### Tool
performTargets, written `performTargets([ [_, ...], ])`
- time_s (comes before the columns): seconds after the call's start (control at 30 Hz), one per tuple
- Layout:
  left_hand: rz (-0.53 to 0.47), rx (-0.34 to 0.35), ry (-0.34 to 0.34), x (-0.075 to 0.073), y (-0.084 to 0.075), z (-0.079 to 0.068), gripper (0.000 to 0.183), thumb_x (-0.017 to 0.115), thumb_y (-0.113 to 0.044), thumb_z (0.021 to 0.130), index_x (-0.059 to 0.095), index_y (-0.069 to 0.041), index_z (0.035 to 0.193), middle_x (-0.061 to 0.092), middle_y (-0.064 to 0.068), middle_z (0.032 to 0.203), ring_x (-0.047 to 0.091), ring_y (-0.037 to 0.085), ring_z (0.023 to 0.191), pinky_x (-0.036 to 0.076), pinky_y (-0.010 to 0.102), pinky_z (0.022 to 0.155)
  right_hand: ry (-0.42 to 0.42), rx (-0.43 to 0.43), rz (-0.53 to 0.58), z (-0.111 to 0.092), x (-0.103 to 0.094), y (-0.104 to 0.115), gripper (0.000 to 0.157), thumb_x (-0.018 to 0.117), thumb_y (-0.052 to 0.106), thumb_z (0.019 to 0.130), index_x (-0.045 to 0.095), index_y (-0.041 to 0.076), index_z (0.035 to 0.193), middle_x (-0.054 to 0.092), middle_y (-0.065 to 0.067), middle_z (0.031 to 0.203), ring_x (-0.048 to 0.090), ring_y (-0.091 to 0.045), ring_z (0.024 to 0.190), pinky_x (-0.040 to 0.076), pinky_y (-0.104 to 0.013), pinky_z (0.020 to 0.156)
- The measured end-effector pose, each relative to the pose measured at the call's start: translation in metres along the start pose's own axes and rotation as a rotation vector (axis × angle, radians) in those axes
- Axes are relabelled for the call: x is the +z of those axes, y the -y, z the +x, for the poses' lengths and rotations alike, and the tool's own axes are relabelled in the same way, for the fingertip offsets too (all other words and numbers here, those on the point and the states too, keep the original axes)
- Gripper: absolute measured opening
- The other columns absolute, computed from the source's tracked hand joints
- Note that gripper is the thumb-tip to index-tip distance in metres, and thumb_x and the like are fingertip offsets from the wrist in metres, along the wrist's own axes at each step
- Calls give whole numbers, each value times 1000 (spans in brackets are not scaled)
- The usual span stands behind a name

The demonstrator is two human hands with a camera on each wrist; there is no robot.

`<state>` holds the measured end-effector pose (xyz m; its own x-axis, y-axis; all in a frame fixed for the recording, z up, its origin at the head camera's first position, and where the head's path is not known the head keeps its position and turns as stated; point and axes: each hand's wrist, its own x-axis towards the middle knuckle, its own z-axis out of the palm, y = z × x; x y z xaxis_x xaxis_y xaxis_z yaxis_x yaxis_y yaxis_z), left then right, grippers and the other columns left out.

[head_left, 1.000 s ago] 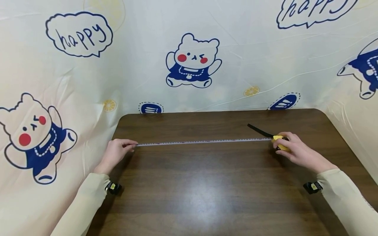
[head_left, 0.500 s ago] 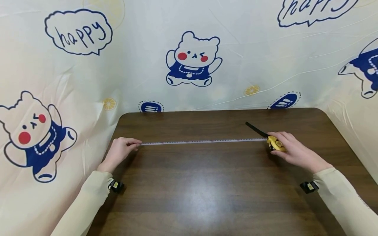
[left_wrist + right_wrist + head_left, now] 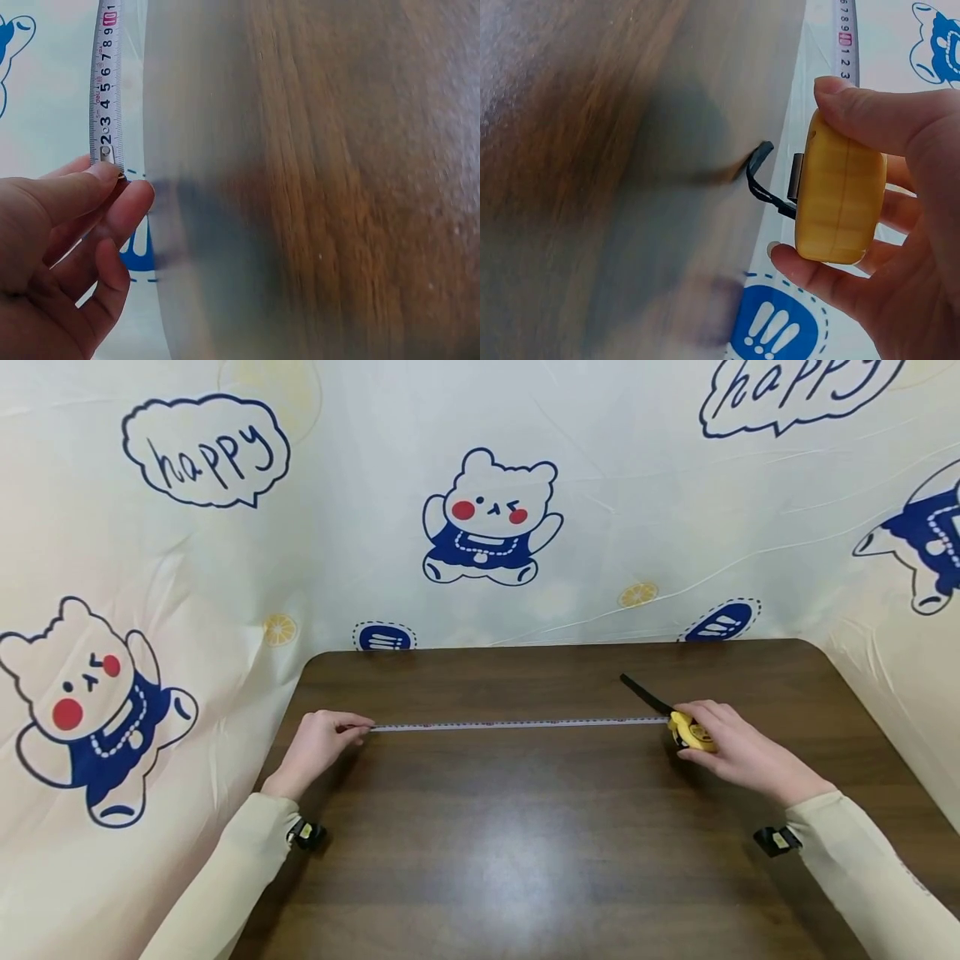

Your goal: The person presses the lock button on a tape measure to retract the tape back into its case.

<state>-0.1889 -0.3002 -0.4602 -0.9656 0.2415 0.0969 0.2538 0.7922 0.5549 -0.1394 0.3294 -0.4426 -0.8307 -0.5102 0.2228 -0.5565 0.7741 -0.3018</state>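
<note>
A yellow tape measure (image 3: 691, 732) is held in my right hand (image 3: 738, 752), thumb and fingers around its case. In the right wrist view the case (image 3: 838, 195) shows side-on, with a metal clip and a black wrist strap (image 3: 757, 176). The white blade (image 3: 517, 724) runs out straight and level to the left. Its end is pinched between thumb and fingers of my left hand (image 3: 318, 745). From the left wrist view, printed numbers on the blade (image 3: 106, 82) start close by the thumb; the very tip is hidden under the fingers.
Below the blade lies a dark brown wooden table (image 3: 480, 827) with rounded far corners. A white cloth (image 3: 345, 527) printed with bears and lettering hangs behind it and at both sides. Small black cameras (image 3: 306, 834) sit on both wrists.
Both hands have come closer together: the left has moved right and the right has moved left. The stretch of blade between them is shorter, still taut.
</note>
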Motion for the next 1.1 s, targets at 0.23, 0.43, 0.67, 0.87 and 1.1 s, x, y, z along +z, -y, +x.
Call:
performTargets([
  [0.23,-5,-9,15,3,-7,2,15,72,-2,97,82,-5,108,79,11,100,73,16,76,57,40,75,11,-6,1,1,3,4,62,86,12,86,56,-7,136,62,-19,126,58,-34,111,47,-54,92],
  [0.43,-15,-4,21,7,-13,5,15,72,-3,97,82,-6,108,79,10,98,73,16,75,58,43,76,7,-15,0,4,4,7,61,87,13,86,57,-6,136,63,-18,124,59,-31,109,48,-53,91],
  [0.67,-32,16,26,12,-18,12,15,72,-6,98,83,-9,108,80,6,96,72,14,77,58,42,78,23,-4,3,7,5,11,61,86,16,87,57,-5,136,63,-16,123,58,-28,105,51,-51,89],
  [0.87,-40,47,18,17,-26,18,14,73,-7,97,83,-10,107,80,7,98,73,13,75,58,43,79,30,-6,-9,10,7,14,62,85,19,89,56,-5,138,62,-16,124,58,-27,105,51,-50,89],
  [1.1,-65,64,26,24,-35,23,14,74,-7,97,84,-10,106,80,5,95,73,12,75,58,42,79,31,-15,-13,14,8,19,60,83,20,90,56,-5,138,62,-16,125,58,-28,107,51,-51,90],
])
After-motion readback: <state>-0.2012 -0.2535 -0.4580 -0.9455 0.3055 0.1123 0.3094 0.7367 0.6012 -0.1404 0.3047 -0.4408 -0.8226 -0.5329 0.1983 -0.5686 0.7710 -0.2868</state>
